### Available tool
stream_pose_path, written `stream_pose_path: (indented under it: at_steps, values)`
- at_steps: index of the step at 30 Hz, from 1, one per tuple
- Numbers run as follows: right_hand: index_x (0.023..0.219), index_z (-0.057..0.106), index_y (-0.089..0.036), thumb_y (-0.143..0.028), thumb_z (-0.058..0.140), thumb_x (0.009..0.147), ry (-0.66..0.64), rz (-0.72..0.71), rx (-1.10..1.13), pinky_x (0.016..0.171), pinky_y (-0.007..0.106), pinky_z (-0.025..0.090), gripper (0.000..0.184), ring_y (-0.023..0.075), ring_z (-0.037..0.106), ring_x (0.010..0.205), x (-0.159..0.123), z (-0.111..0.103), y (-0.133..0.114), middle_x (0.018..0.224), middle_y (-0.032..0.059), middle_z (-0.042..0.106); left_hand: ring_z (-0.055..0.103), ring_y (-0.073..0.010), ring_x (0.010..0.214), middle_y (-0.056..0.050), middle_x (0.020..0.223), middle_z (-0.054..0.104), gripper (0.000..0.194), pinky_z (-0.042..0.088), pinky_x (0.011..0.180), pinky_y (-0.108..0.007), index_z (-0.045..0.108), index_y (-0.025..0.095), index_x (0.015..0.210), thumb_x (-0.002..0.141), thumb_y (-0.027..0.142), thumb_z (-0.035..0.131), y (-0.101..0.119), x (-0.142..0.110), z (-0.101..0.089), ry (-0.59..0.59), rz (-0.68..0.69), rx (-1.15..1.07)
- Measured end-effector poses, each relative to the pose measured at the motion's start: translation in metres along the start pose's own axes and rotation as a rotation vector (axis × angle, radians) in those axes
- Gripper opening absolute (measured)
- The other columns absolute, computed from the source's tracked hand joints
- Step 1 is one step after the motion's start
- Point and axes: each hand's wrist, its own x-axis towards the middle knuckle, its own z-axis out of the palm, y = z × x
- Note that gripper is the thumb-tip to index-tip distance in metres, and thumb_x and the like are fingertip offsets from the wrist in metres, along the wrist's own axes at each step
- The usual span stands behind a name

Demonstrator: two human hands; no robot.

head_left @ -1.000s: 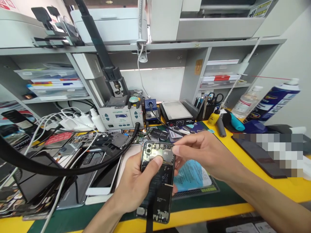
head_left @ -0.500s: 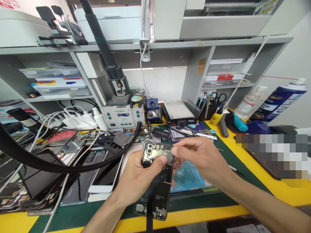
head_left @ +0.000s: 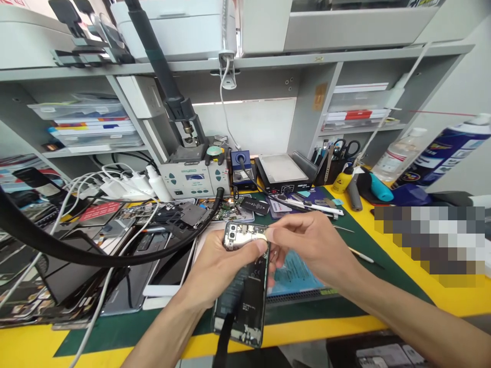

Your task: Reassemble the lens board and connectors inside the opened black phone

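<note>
An opened black phone, back cover off with its battery and circuit board showing, is held upright over the green mat. My left hand grips its left side, thumb pressed across the upper board. My right hand is at the phone's top right corner, thumb and forefinger pinched together on a small part there that I cannot make out. A black strap hangs below the phone's lower edge.
Piled phone parts and screens and white cables crowd the left. A thick black hose curves to the soldering station. A hot plate, tool cup, spray can, bottle and tweezers lie behind.
The phone has tilted and shifted slightly, its top leaning further away. My right fingers have closed in tighter on its top right corner; my left thumb has slid up over the board.
</note>
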Motion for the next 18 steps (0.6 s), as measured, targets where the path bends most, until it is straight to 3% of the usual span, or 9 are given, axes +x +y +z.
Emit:
stream_pose_path:
  at_steps: [5,9,14,18]
  values:
    - [0.066,0.073,-0.019,-0.030,0.070,0.083,-0.004,0.002,-0.026,0.057,0.028,0.054,0.020,0.0158,0.063,0.055,0.002,-0.002,0.001,0.060,0.0015,0.070,0.068,-0.0181,0.055,-0.003,0.068,0.073,0.020,0.061,0.054,-0.030,0.075,0.016,0.073,0.077,0.034,0.081,0.001,0.001,0.000,0.021,0.005,0.022]
    - [0.074,0.076,-0.018,-0.033,0.070,0.088,-0.136,-0.010,0.009,0.069,0.028,0.053,0.021,0.0162,0.064,0.067,0.004,-0.008,-0.001,0.070,0.0018,0.071,0.070,-0.0192,0.054,-0.002,0.063,0.073,0.020,0.059,0.051,-0.028,0.076,0.016,0.078,0.077,0.035,0.082,0.001,0.001,0.001,0.112,0.041,-0.007]
    - [0.090,0.078,-0.016,-0.034,0.075,0.085,-0.203,-0.017,0.054,0.073,0.029,0.051,0.019,0.0168,0.062,0.075,0.002,-0.012,-0.004,0.080,0.0030,0.070,0.071,-0.0204,0.054,-0.003,0.062,0.074,0.021,0.060,0.056,-0.030,0.073,0.016,0.077,0.083,0.035,0.077,-0.001,0.001,0.000,0.079,0.124,0.034]
    - [0.080,0.077,-0.018,-0.035,0.072,0.087,-0.192,-0.083,-0.018,0.070,0.027,0.051,0.019,0.0171,0.062,0.074,0.000,-0.009,-0.005,0.077,0.0019,0.065,0.074,-0.0234,0.062,-0.003,0.063,0.075,0.020,0.059,0.058,-0.030,0.075,0.016,0.079,0.082,0.035,0.077,-0.003,0.001,-0.002,0.111,0.199,0.114]
